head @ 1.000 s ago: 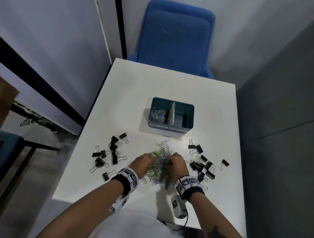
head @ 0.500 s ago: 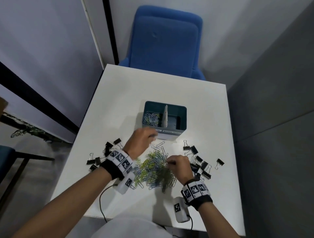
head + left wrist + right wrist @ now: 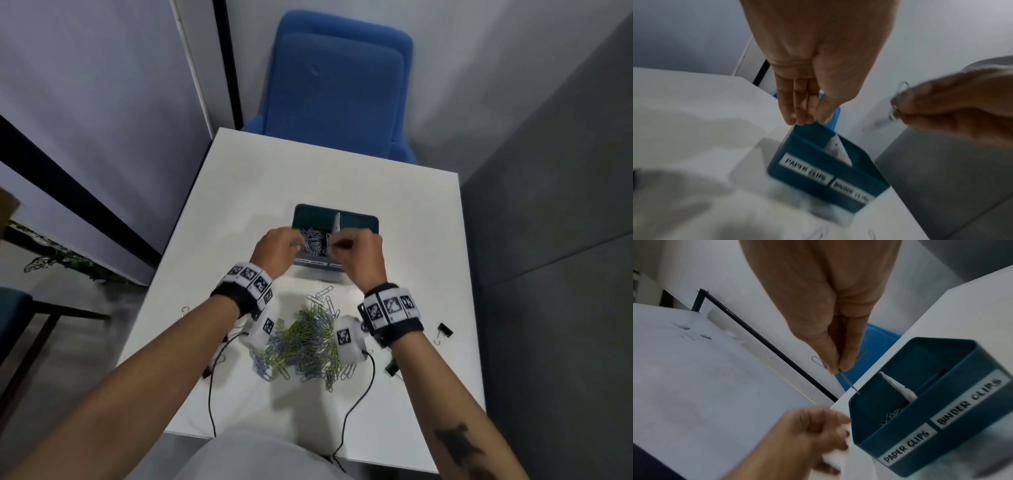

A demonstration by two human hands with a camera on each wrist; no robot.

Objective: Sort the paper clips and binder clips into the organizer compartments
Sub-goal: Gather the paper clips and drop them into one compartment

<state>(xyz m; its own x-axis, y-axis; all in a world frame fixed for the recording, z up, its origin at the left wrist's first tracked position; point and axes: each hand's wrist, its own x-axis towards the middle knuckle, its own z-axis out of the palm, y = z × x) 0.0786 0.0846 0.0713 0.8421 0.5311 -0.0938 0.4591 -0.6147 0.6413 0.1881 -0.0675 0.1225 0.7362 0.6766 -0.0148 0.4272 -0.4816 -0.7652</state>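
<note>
The teal organizer [image 3: 372, 226] stands mid-table, with a white divider [image 3: 337, 222] and front labels "PAPER CLIPS" on the left and "BINDER CLIPS" on the right. Coloured paper clips [image 3: 313, 240] lie in its left compartment. My left hand [image 3: 296, 240] hovers at that compartment's left rim [image 3: 807, 175], fingers [image 3: 797, 104] straight and together, with nothing seen in them. My right hand [image 3: 337, 244] is over the divider and pinches a few paper clips [image 3: 817, 361] between thumb and fingertips [image 3: 846, 363]. The organizer [image 3: 931, 404] sits just below them. A loose pile of paper clips [image 3: 308, 342] lies between my wrists.
Black binder clips lie scattered, one at the right [image 3: 444, 330], one beside my right forearm [image 3: 390, 368], and a wire handle at the left [image 3: 185, 310]. A blue chair [image 3: 335, 89] stands behind the white table [image 3: 308, 164]. Camera cables hang over the near edge.
Both hands left the pile and rose to the organizer, the left first. My right hand has carried a pinch of paper clips up over the organizer, level with its divider.
</note>
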